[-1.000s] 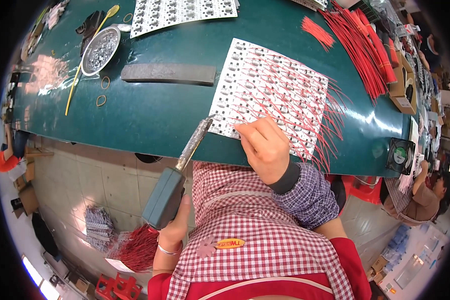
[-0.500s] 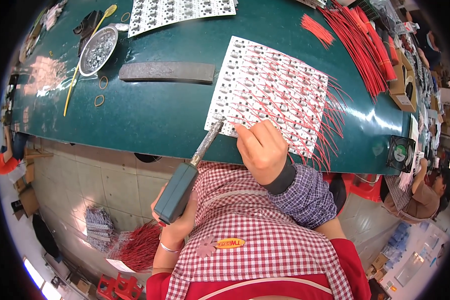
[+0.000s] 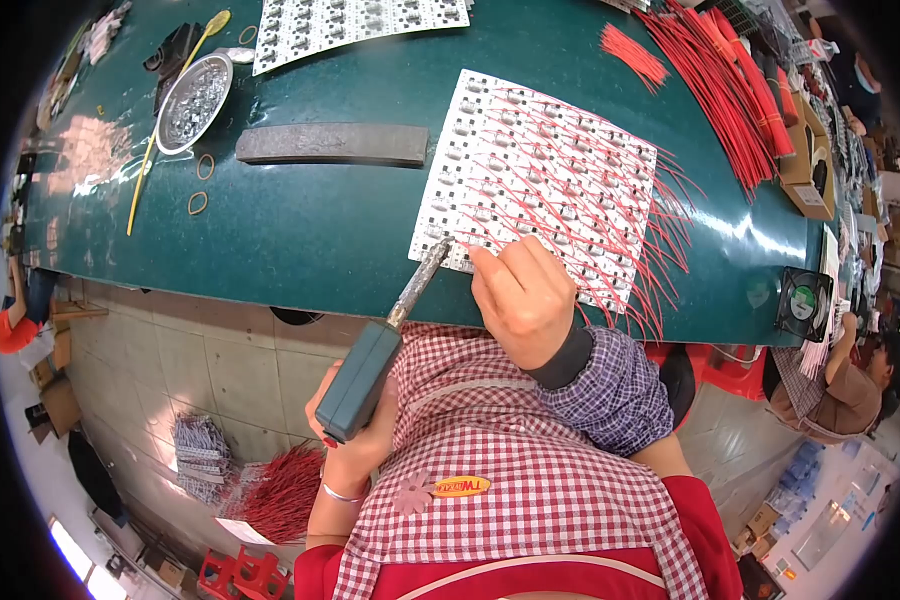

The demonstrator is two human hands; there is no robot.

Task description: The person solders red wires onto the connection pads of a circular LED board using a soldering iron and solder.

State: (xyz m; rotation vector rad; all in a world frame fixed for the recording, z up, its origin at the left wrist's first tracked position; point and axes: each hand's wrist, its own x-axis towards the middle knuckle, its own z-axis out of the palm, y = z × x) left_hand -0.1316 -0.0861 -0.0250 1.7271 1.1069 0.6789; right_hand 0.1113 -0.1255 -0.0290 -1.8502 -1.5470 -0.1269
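My left hand (image 3: 372, 440) is closed round the dark green handle of a soldering iron (image 3: 362, 378). The iron's metal tip rests at the near left corner of a white circuit board panel (image 3: 448, 165), which bears rows of small black parts. Red wires (image 3: 582, 215) run across much of the panel and hang over its right edge. Just right of the tip, my right hand (image 3: 526, 305) is pinched at the panel's near edge on a thin red wire, mostly hidden by the fingers.
A grey bar (image 3: 332, 144) lies left of the panel. Beyond it are a metal bowl (image 3: 194, 104), a yellow stick (image 3: 144, 178) and rubber bands (image 3: 198, 203). Bundled red wires (image 3: 715, 85) lie far right, near a small black fan (image 3: 802, 306). Another person (image 3: 838, 390) sits at right.
The soldering iron and my left hand have shifted slightly up and right, the tip staying near the same corner. My right hand keeps its pinch almost unmoved.
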